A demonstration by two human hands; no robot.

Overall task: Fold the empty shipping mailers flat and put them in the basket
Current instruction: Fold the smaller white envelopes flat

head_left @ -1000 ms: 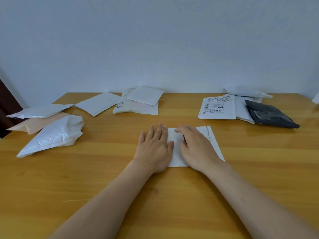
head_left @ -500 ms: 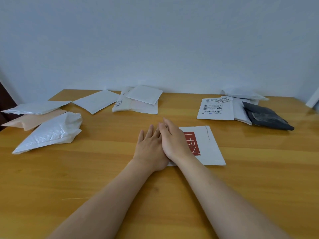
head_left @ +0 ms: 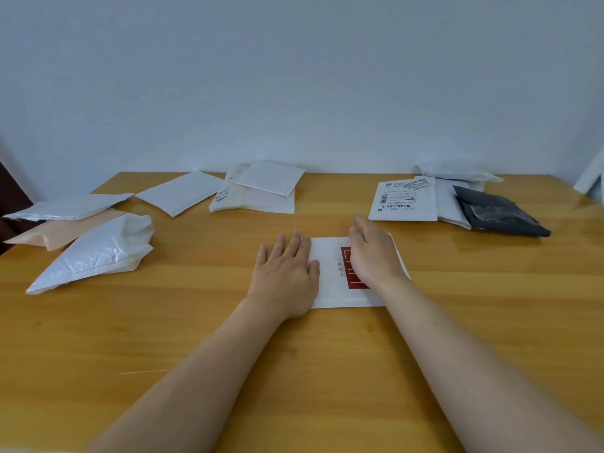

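A white mailer with a red logo [head_left: 331,273] lies flat on the wooden table [head_left: 490,305] in front of me. My left hand [head_left: 286,276] presses palm-down on its left edge, fingers straight. My right hand [head_left: 371,253] stands on its little-finger edge over the mailer's right half, fingers straight and together, covering part of the logo. No basket is in view.
Other mailers lie around the table: a crumpled white one [head_left: 94,253], a beige one [head_left: 62,228] and a white one [head_left: 68,207] at the left, white ones [head_left: 179,196] [head_left: 264,188] at the back, a labelled one [head_left: 403,201] and a black one [head_left: 496,215] at the right.
My right hand swept rightward across the mailer from beside my left hand, uncovering the red logo. My left hand stayed pressed on the left edge.
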